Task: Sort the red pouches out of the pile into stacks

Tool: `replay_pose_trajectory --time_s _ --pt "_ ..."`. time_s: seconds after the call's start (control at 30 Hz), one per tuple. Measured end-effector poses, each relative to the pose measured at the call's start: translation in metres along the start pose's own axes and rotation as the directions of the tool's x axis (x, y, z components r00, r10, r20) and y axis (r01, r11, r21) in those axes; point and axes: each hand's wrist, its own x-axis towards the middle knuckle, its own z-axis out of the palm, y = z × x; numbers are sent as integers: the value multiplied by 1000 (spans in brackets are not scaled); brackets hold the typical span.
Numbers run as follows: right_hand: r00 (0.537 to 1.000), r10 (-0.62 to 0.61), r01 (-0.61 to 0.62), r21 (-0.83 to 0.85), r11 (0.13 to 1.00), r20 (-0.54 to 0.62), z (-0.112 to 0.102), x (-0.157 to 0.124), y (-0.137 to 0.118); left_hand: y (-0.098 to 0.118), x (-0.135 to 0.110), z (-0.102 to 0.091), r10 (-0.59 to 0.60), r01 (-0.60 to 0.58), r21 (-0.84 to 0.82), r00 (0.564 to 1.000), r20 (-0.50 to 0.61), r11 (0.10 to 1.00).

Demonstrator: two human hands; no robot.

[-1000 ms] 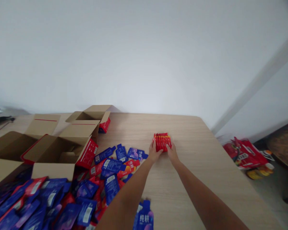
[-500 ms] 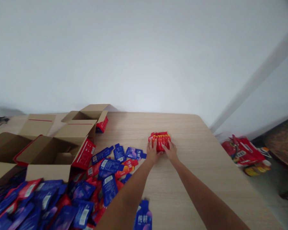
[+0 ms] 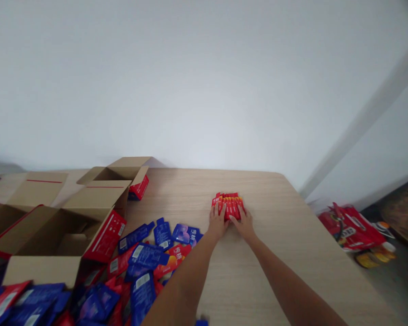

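A row of several red pouches (image 3: 231,206) with orange marks lies overlapped on the wooden table (image 3: 272,253). My left hand (image 3: 218,221) curls over the row's left side, fingertips pressing on the pouches. On the row's right side, my right hand (image 3: 243,222) closes in with its thumb and fingers against the edge. Both hands hold the row between them. Loose blue pouches (image 3: 162,233) and a red pouch with orange print (image 3: 174,259) lie left of my left forearm, which hides part of the pile.
Open cardboard boxes (image 3: 42,271) with red printed sides stand at the left, a smaller open box (image 3: 139,188) behind them. More pouches heap in front. A white wall (image 3: 204,90) rises behind the table. Beyond the right edge sits a red bag (image 3: 358,228).
The view has shifted, so the boxes and loose pouches appear lower and farther left. My hands stay on the red pouches, whose row looks slightly straighter.
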Motion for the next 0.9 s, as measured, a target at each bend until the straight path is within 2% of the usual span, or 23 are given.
replay_pose_trajectory --time_s 0.2,0.43,0.63,0.9 --pt "998 -27 27 -5 1000 -57 -11 18 30 22 18 16 18 -18 40 1000 -6 999" --pt "991 -53 52 -9 999 -123 -51 33 87 81 34 46 10 -13 81 999 42 997" --pt "985 -35 33 -16 999 -170 -97 41 140 132 49 86 64 -63 -15 995 82 998" --pt "986 -54 51 -23 998 -157 -141 68 192 177 83 142 95 -84 -156 993 64 984"
